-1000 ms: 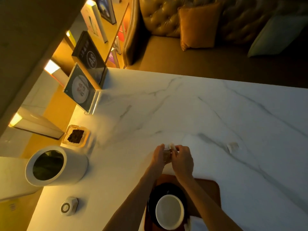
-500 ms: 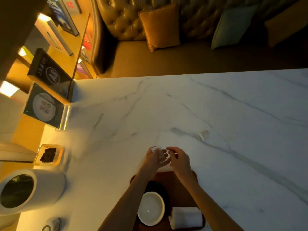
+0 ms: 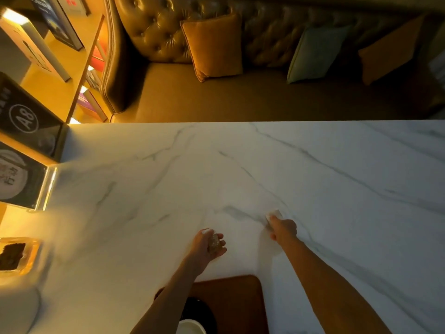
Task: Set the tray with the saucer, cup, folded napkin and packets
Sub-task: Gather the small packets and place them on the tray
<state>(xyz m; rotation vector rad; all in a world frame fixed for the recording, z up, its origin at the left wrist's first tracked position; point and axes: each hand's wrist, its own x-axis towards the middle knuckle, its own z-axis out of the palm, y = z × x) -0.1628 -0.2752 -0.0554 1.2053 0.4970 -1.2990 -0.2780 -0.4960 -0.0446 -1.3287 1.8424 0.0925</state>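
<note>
Left hand (image 3: pixel 207 244) is seen curled around a small brownish packet (image 3: pixel 213 242), which is pinched between thumb and fingers just above the marble table (image 3: pixel 168 189). Right hand (image 3: pixel 283 229) is stretched farther out over the table, fingers pressed together with the tips set on a small white packet (image 3: pixel 274 213) lying flat on the marble; whether that packet is gripped or only touched cannot be told. Both hands are held beyond the far edge of the wooden tray (image 3: pixel 231 302), the left just past its far-left corner, the right past its far-right corner and farther away. On the tray, a black saucer (image 3: pixel 202 312) is placed at the left part, with a white cup (image 3: pixel 191 327) seated on it, cut off by the lower frame edge and partly covered by the left forearm. Napkin is not seen in this view. Well left of the tray, a small clear container (image 3: pixel 16 256) with dark contents is set at the table's left edge. Farther left and beyond, dark display signs (image 3: pixel 26 116) are stood on a lit wooden shelf. Past the table's far edge from the tray, a tufted leather sofa (image 3: pixel 156 32) is seen, with an orange cushion (image 3: pixel 214 47) and a pale cushion (image 3: pixel 315 54) propped on it.
</note>
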